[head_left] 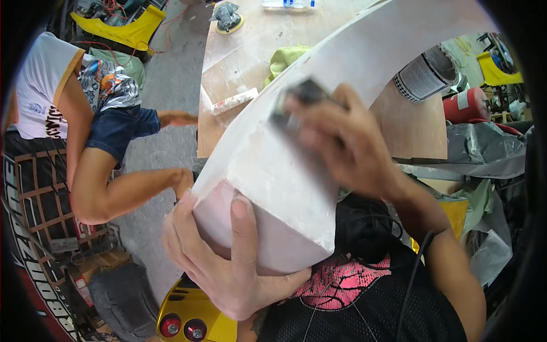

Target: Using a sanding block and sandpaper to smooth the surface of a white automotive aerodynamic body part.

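Note:
A curved white, putty-coated panel (279,205) arcs from my lap up to the upper right, over the wooden table. My left hand (233,256) grips its squared near end, fingers wrapped round the pale pinkish face. My right hand (342,139) is closed on a dark block (302,91), blurred by motion, against the panel's upper face. Beside the panel on the table lie a green cloth (285,62) and a white tube (233,100).
A co-worker (102,137) sits at left. The plywood table (416,137) bears a round pad tool (228,21), a water bottle (288,4) and a can (424,74). A red cylinder (464,105) stands at right; yellow bodywork (213,308) is below me, with more yellow panels (114,23) behind.

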Motion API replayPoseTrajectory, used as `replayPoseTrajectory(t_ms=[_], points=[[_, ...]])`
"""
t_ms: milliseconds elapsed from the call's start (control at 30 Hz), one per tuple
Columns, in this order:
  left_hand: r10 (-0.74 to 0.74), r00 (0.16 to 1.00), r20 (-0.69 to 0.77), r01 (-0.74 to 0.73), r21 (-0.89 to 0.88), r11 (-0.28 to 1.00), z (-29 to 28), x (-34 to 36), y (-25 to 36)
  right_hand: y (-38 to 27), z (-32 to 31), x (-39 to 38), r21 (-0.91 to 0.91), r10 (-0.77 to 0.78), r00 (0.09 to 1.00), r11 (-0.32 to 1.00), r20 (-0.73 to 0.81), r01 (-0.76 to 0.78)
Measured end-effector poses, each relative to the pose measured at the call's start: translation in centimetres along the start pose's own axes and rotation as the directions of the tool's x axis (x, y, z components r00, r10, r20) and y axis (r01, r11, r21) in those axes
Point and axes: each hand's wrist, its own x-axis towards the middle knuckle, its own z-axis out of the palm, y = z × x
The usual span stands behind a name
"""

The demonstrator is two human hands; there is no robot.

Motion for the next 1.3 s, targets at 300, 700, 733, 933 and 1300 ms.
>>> replayPoseTrajectory(t_ms=[300, 700, 733, 933, 1300], points=[[-0.019, 1.000, 0.019, 0.020, -0.017, 1.000, -0.1, 0.1, 0.2, -0.6, -0.5, 0.2, -0.015, -0.046, 0.999, 0.999, -0.001, 0.046], [-0.041, 0.997, 0.063, 0.040, 0.012, 0.999, -0.2, 0.8, 0.5, 0.5, -0.4, 1.6, -0.131, 0.199, 0.967, 0.967, -0.157, -0.220], [-0.047, 0.998, 0.037, 0.047, -0.010, 0.999, -0.1, 0.8, 0.5, -1.0, -0.3, 1.4, -0.074, 0.137, 0.988, 0.987, -0.074, -0.143], [-0.037, 0.999, -0.034, 0.035, -0.064, 0.997, 0.0, 0.9, 0.4, -0.3, -0.7, 1.1, -0.014, 0.050, 0.999, 0.999, -0.007, -0.051], [-0.069, 0.997, -0.020, 0.067, -0.062, 0.996, 0.5, 0.8, 0.6, 2.4, -0.7, -0.3, -0.123, 0.081, 0.986, 0.987, -0.143, -0.099]])
